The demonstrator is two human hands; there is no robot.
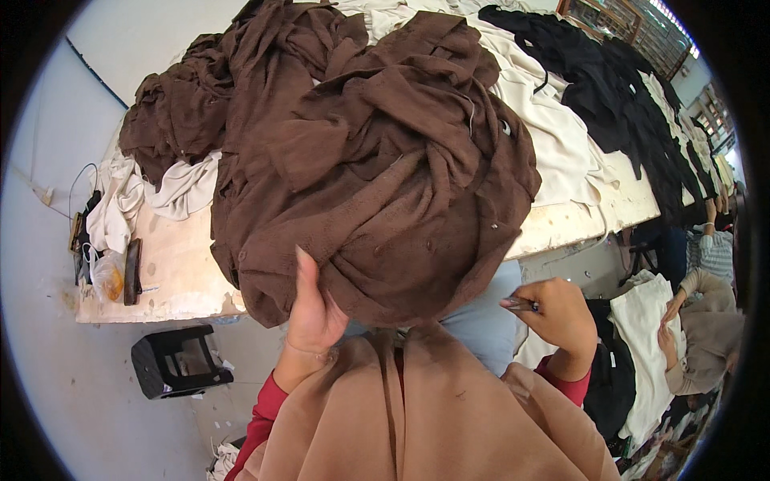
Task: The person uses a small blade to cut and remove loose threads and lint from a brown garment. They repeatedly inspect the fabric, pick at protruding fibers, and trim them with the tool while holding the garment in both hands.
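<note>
A big heap of dark brown garments (pixel 385 184) with small buttons lies on the table and hangs over its front edge. My left hand (pixel 314 314) grips the near left edge of the brown cloth, thumb on top; its fingers are hidden under the fabric. To the right of the heap, apart from it, my right hand (pixel 561 317) is closed around a small dark metal tool (pixel 523 305) that looks like thread snips. Only a short piece of it shows past the fingers.
White garments (pixel 553 136) and black garments (pixel 609 88) cover the table's right side. A worn pale tabletop (pixel 180 268) shows at left, near a small plastic bag (pixel 107 276). Below stands a black stool (pixel 176 361). Another person (pixel 706 313) handles white cloth at right.
</note>
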